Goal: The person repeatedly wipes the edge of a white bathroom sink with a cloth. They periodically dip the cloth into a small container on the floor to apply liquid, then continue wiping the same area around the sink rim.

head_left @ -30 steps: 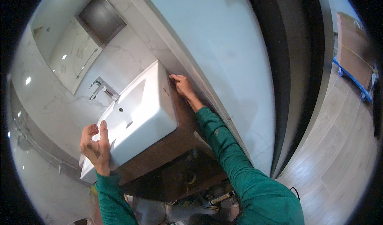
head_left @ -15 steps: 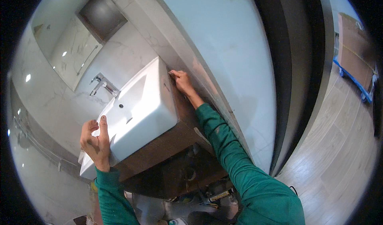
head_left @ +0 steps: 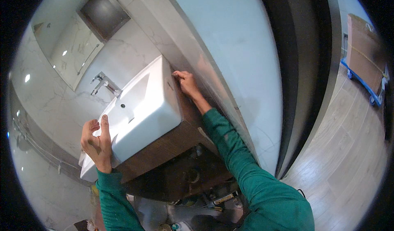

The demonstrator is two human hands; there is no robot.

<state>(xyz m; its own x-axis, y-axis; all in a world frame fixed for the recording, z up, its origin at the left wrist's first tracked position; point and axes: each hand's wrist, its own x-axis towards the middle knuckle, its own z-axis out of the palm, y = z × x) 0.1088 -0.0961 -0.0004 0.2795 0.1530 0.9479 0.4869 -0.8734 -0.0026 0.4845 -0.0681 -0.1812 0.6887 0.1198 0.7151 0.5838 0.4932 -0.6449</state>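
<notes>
A white rectangular washbasin (head_left: 154,122) sits on a dark brown vanity cabinet (head_left: 164,149) against the marble-patterned wall. My left hand (head_left: 96,145) is over the basin's left end, thumb raised and fingers curled apart from it, with nothing visible in it. On the far right, my right hand (head_left: 187,84) reaches into the narrow gap between the basin's side and the wall. Its fingers are bent and pressed together; whatever they hold, if anything, is too small to make out. A chrome faucet (head_left: 107,85) stands at the basin's back edge.
A mirror (head_left: 67,46) hangs above the basin. Under the cabinet lie bottles, tubes and other small items (head_left: 221,200) on the floor. To the right are a pale panel (head_left: 242,67) and a dark door frame (head_left: 299,67); beyond them a cardboard box (head_left: 363,46) rests on a blue dolly.
The view has shifted slightly, so the basin appears a little further left. Both hands keep almost the same pose and place beside it.
</notes>
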